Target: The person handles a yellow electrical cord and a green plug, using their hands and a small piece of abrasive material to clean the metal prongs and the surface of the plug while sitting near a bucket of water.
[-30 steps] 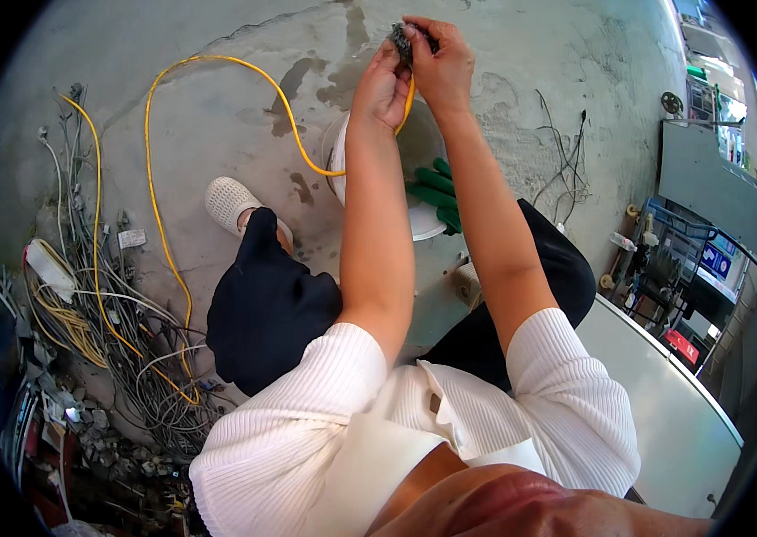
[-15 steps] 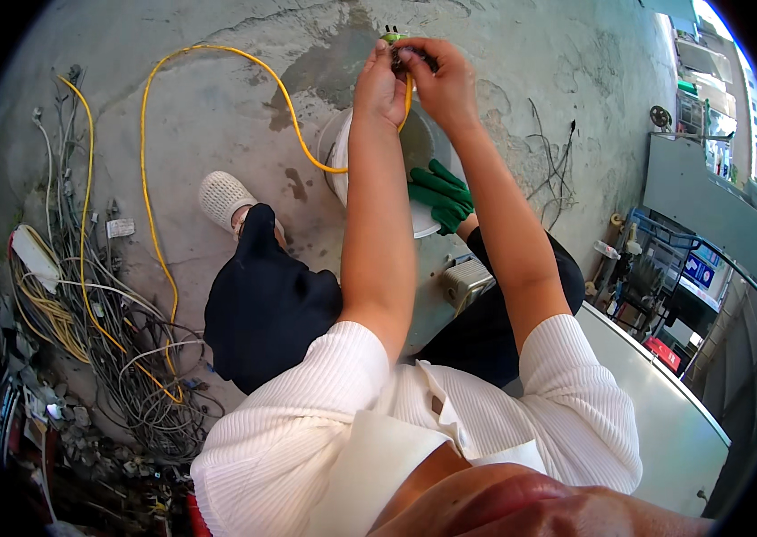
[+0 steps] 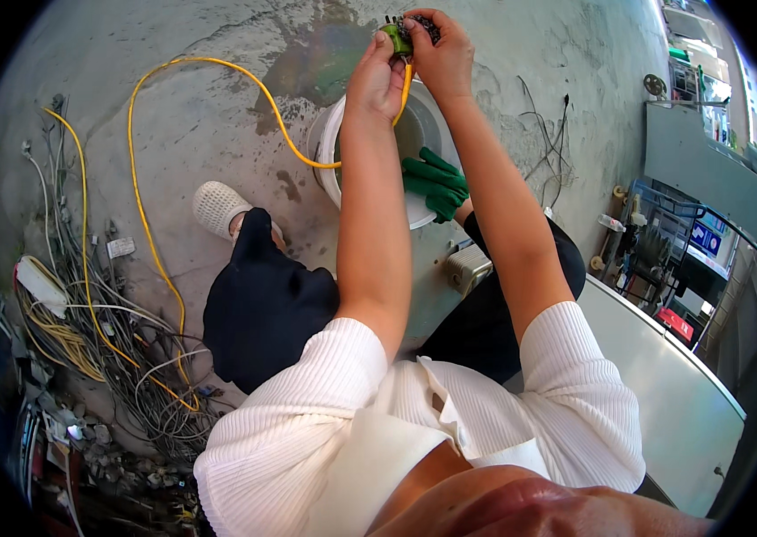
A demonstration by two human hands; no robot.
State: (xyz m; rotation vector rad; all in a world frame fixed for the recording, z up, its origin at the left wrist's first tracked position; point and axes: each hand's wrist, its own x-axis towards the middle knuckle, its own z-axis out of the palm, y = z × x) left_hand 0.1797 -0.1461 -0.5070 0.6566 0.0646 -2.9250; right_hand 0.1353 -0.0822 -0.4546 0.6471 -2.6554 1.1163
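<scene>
Above a white bucket point(image 3: 332, 148), my left hand point(image 3: 374, 82) grips a green plug point(image 3: 395, 39) with dark prongs. A yellow cable point(image 3: 406, 82) runs down from the plug past the left wrist. Pressed against the plug's right side is a dark, speckled, mesh-like scouring pad point(image 3: 428, 29), pinched in the fingers of my right hand point(image 3: 446, 61). Its exact shape is partly covered by those fingers. Over the near right rim of the bucket hang green gloves point(image 3: 437, 183).
A tangled heap of grey and yellow cables point(image 3: 110, 313) covers the floor at left. Small scrap point(image 3: 128, 479) lies below it. A dark cord point(image 3: 559, 148) rests right of the bucket. At the right are a pale panel point(image 3: 665, 385) and a cluttered rack point(image 3: 665, 233).
Both hands have tilted the plug so more of its green body shows, and the scouring pad sits against its side. The view has shifted slightly.
</scene>
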